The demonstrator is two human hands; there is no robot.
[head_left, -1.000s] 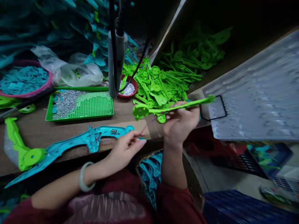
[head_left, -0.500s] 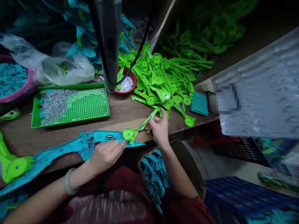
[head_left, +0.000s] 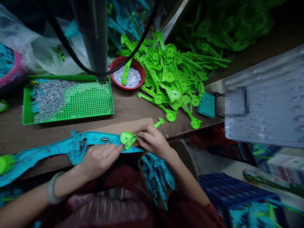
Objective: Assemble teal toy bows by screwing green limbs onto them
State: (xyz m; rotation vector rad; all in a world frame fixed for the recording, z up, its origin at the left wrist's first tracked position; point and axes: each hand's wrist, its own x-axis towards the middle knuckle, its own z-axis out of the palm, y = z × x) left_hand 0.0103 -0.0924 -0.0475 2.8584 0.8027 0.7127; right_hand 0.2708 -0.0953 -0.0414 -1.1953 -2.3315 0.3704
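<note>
With the long teal shell lying left-right along the bench edge, green arm piece sits on its right end, long axis running up-right. Right hand nearer, fingers pinched on arm's shaft. Left hand presses the shell flat, fingertips just beside arm's round disc end. Green pile further back, apart.

You're at a small assembly workshop bench: a heap of identical bright green plastic arms, a green perforated tray of small metal screws, and a hanging powered screwdriver over the worn wooden worktop.
</note>
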